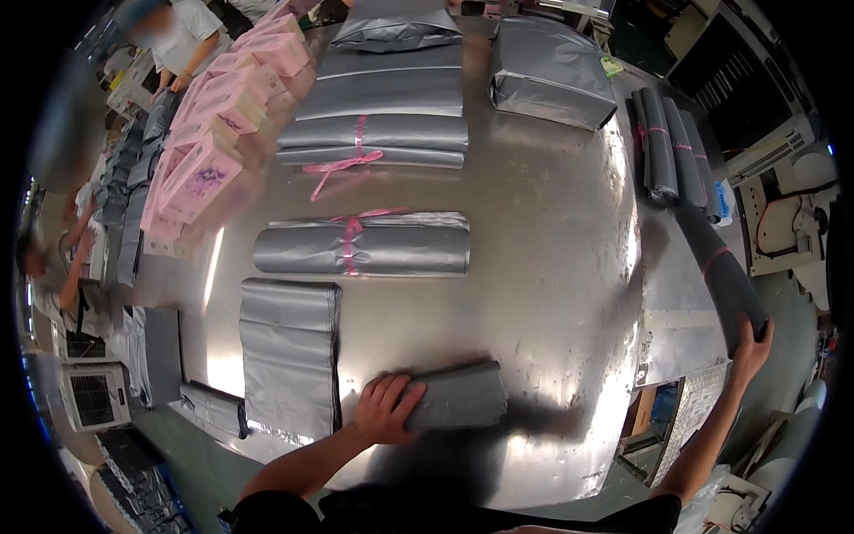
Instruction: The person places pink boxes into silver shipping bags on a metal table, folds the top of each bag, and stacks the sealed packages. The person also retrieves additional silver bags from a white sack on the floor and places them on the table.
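At the table's near edge my left hand (387, 409) holds the left end of a rolled bundle of grey plastic bags (463, 396), its thumb lying over the top. No ribbon shows on that roll. Far to the right, my right hand (753, 347) grips the near end of a darker grey bag roll (716, 258) with a pink ribbon around it. This roll slants along the side surface. A flat stack of grey bags (289, 356) lies left of my left hand. Beyond it is a tied grey roll (365, 249) with a pink ribbon.
Another tied roll (374, 141) and grey bag packs (391, 84) lie farther back on the metal table (534, 222). A bulky grey package (551, 71) stands at the far right. Dark rolls (658, 147) rest beside it. Pink boxes (205, 173) line the left, where two people work.
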The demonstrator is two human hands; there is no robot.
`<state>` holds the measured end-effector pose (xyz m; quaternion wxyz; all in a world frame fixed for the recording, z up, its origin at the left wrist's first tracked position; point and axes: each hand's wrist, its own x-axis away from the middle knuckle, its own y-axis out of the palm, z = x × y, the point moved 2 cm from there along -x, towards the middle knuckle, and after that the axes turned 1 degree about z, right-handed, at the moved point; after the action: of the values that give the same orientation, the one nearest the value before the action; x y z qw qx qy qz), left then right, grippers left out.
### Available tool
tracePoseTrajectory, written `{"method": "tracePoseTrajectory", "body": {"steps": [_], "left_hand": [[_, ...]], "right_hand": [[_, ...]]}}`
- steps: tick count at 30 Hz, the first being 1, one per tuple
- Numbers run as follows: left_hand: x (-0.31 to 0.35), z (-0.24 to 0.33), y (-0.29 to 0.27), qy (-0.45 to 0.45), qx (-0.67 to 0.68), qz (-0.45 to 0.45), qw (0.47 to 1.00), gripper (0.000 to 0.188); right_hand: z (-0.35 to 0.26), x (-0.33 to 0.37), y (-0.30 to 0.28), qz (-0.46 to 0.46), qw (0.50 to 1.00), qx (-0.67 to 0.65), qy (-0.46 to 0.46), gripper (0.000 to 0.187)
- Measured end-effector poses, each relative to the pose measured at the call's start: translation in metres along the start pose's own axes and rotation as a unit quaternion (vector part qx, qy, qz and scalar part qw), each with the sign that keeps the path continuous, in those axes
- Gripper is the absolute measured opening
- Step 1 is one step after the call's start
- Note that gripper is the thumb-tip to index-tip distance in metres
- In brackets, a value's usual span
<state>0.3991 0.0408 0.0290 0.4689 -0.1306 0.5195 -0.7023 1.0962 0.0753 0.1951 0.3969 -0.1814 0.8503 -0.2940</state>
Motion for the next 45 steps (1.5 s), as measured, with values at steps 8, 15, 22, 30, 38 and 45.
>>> {"method": "tracePoseTrajectory", "body": {"steps": [8, 15, 22, 30, 38, 45], "left_hand": [[0.012, 0.002, -0.007, -0.002, 0.017, 0.009, 1.0, 0.097], [0.015, -0.001, -0.01, -0.007, 0.023, 0.004, 1.0, 0.099], [0.025, -0.005, -0.004, -0.027, 0.018, -0.01, 0.999, 0.1], [0.021, -0.011, -0.006, -0.016, 0.035, -0.011, 0.999, 0.1], [0.028, -0.011, -0.002, -0.008, 0.036, -0.003, 0.999, 0.103], [0.039, -0.008, -0.005, 0.013, 0.013, 0.033, 0.999, 0.099]], "right_hand": [[-0.291, 0.016, -0.052, -0.264, 0.945, 0.091, -0.168, 0.056], [-0.365, -0.017, -0.065, -0.168, 0.952, -0.162, -0.196, 0.06], [-0.383, 0.04, 0.185, -0.331, 0.807, -0.488, 0.016, 0.061], [-0.416, 0.225, 0.347, -0.268, 0.895, -0.16, -0.32, 0.064], [-0.491, 0.336, 0.297, -0.346, 0.691, -0.051, -0.633, 0.087], [-0.517, 0.373, 0.269, -0.311, 0.731, -0.01, -0.608, 0.085]]}}
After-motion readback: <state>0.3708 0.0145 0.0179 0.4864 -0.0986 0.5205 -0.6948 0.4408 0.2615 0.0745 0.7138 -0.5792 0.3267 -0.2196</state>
